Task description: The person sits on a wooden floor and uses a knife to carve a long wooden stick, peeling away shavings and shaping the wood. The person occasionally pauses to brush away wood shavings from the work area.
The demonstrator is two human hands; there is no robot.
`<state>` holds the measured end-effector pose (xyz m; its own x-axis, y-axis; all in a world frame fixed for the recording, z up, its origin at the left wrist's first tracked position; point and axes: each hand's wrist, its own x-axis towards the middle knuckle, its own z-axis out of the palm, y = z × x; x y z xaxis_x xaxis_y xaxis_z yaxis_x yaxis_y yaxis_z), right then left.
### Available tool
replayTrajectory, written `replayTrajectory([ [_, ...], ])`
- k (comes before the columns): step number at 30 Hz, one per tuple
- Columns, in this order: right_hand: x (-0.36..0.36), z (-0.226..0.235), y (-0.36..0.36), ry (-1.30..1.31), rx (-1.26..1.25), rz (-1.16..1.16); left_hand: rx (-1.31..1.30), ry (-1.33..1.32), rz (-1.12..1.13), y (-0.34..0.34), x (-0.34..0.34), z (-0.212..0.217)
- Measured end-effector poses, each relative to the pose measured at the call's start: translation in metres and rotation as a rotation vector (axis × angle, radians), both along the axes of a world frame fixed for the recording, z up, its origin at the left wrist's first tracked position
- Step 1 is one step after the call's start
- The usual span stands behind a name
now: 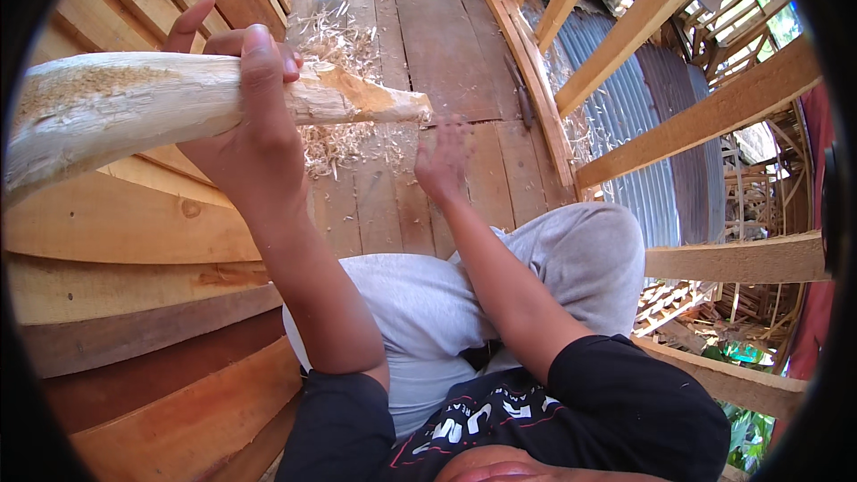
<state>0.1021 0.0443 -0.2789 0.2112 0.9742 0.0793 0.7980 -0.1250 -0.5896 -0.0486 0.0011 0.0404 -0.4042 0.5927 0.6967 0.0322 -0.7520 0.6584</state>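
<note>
My left hand (pixel 263 116) is closed round a thick, pale length of stripped wood (pixel 134 98), thumb on top and forefinger raised. The wood runs from the left rim toward the middle, held above the floor. Its right end is carved narrower, with rough, yellowish cut faces. Just below and right of that tip is my right hand (pixel 444 161), smeared by motion. Its fingers look stretched out and apart, with nothing visible in them. Whether it touches the tip I cannot tell.
Curled wood shavings (pixel 344 138) litter the plank floor (pixel 384 214). A dark slim tool (pixel 523 105) lies by the raised edge board (pixel 527 62). Farther off stands a small clear vessel (pixel 328 2). Plank walling (pixel 134 214) closes the left; wooden railing posts (pixel 714 116) and corrugated sheets (pixel 625 116) are right.
</note>
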Motion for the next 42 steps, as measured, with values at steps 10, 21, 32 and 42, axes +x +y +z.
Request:
replayTrajectory([
  [10,-0.024,0.034,-0.031,-0.046,-0.317,0.663,-0.002,0.004,-0.013,-0.001,0.002,0.000],
  [21,0.080,0.019,0.010,-0.463,0.099,2.014,-0.057,-0.011,0.069,0.000,-0.009,0.000],
  [32,0.049,0.026,0.175,-0.800,0.209,1.470,-0.077,-0.052,0.100,0.002,-0.013,0.000],
  [42,0.002,-0.015,0.175,-0.283,0.140,0.060,-0.129,-0.059,0.125,-0.001,-0.011,-0.001],
])
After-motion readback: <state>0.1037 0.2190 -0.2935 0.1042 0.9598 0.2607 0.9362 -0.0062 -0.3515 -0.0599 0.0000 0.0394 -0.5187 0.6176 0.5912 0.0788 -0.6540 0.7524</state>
